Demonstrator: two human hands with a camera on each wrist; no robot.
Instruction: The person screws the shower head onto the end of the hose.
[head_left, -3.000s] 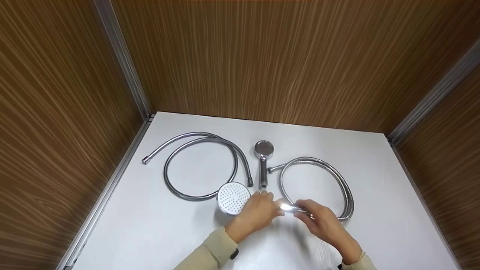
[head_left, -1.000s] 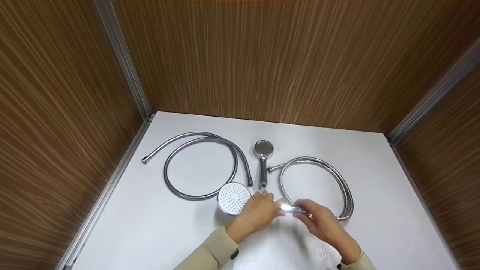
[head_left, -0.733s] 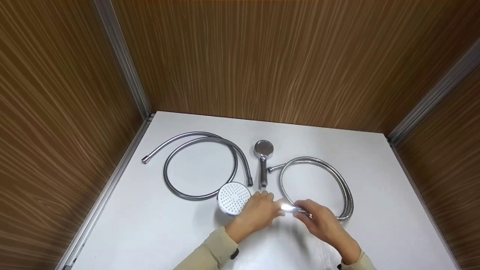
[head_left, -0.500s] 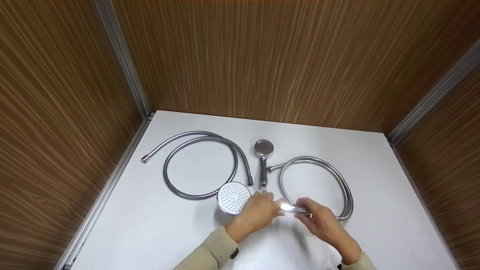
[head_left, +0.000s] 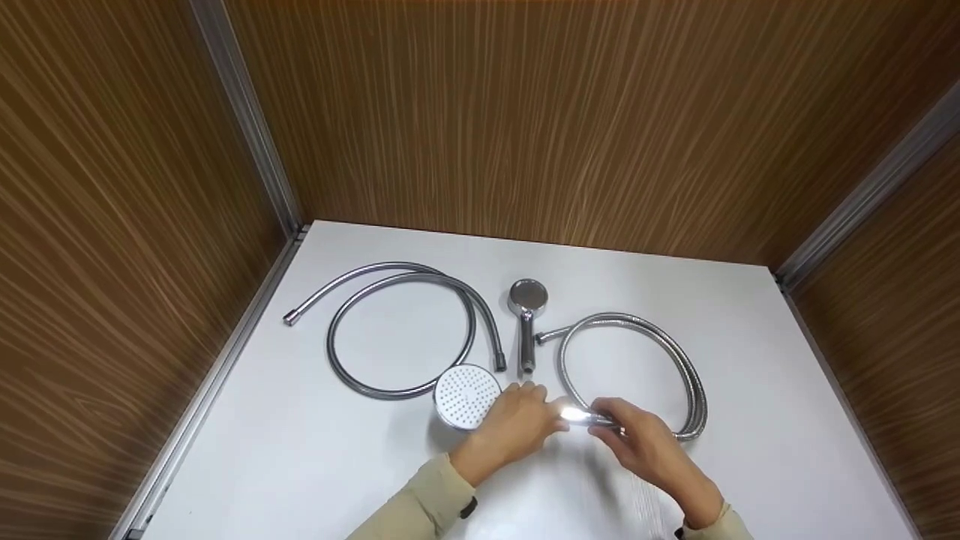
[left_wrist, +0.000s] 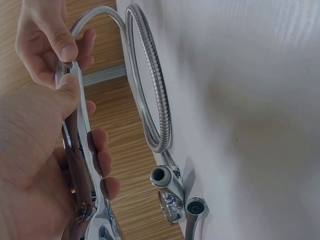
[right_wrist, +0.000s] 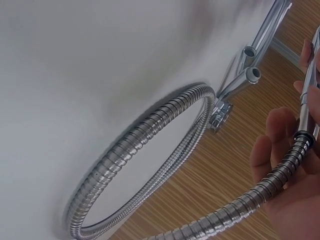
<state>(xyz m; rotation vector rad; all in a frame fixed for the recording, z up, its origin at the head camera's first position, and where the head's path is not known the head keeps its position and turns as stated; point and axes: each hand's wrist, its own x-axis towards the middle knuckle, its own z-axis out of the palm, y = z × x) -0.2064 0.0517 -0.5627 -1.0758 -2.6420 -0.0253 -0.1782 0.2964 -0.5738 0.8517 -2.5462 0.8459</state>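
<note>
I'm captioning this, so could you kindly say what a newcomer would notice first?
Probably the white-faced shower head, low centre in the head view, its glinting handle gripped by the left hand. Behind, a chrome shower head lies between a grey hose and a silver hose.

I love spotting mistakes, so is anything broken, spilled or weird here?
Nothing looks broken or spilled. The only odd-looking thing is the handle of the shower head: it glows bright white between the left hand and the right hand. That's probably just light bouncing off its shiny surface.
</note>
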